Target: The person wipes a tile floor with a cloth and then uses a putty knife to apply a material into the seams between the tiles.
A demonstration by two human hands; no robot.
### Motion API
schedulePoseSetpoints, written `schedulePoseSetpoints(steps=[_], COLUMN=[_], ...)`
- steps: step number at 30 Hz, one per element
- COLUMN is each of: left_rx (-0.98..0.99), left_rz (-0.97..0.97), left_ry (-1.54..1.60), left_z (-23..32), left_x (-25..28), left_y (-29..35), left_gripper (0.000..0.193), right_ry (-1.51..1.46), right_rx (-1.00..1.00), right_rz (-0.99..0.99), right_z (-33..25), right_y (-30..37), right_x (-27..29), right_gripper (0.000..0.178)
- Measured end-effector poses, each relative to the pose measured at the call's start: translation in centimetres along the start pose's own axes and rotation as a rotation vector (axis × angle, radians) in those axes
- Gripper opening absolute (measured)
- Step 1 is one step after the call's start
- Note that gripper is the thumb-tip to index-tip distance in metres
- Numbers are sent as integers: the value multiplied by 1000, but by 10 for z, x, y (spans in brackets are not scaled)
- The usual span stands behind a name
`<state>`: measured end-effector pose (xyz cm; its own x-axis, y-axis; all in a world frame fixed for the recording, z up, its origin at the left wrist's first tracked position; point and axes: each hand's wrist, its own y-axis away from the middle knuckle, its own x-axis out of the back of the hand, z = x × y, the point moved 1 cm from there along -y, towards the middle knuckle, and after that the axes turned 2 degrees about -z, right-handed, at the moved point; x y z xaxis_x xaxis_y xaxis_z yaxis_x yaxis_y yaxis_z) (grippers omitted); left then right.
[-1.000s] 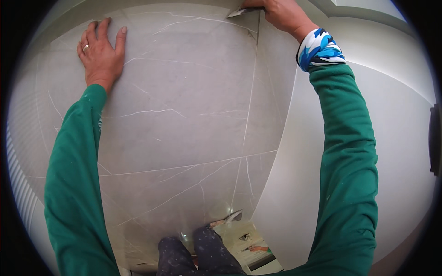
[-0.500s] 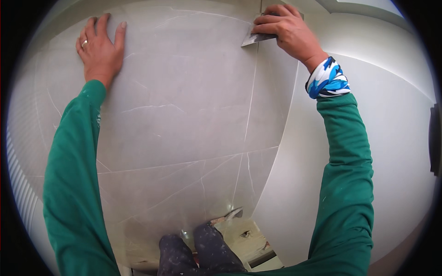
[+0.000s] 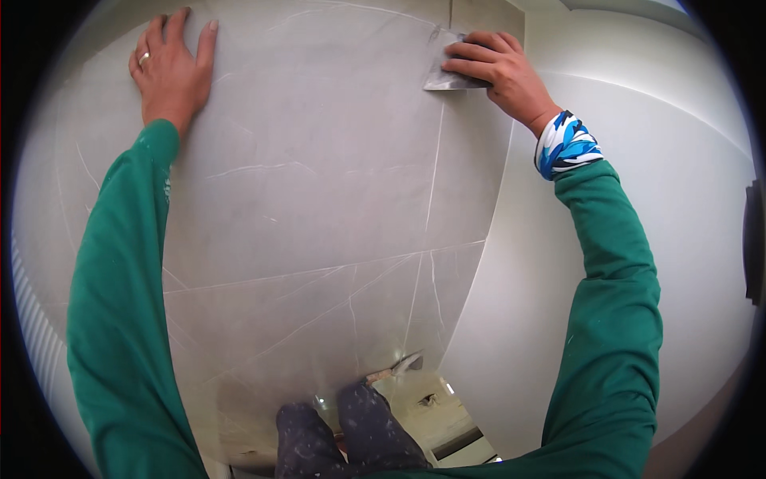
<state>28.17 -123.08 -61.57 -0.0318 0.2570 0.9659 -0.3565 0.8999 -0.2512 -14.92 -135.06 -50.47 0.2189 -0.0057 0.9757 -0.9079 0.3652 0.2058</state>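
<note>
My left hand, with a ring on one finger, lies flat on the grey veined tiled wall at the upper left, its fingers stretched out. At the upper right, my right hand grips a thin, flat putty knife, fingers spread over its blade; its handle is hidden. The blade rests against the tiles across a vertical tile joint. Above the blade that joint shows dark, while below it looks pale and thin.
A smooth white wall adjoins the tiles on the right. Low down, a tool with a pointed metal blade lies near my knees, beside a worn pale surface with a hole in it. Slatted ridges show at the left rim.
My right hand has drawn the putty knife a short way down along the joint. More of the dark joint shows above it. My left hand stays on the tile.
</note>
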Motion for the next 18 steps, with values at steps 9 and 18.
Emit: schedulePoseSetpoints(steps=[9,18], left_rx=[-7,77], left_rz=[-1,-75], left_ry=[-68,217], left_z=[-11,27], left_x=[-6,50], left_y=[1,10], left_gripper=[65,55], right_ry=[101,193], right_rx=[90,107], right_rz=[-95,-167], right_z=[8,38], right_y=[-1,6], right_x=[5,5], right_gripper=[49,59])
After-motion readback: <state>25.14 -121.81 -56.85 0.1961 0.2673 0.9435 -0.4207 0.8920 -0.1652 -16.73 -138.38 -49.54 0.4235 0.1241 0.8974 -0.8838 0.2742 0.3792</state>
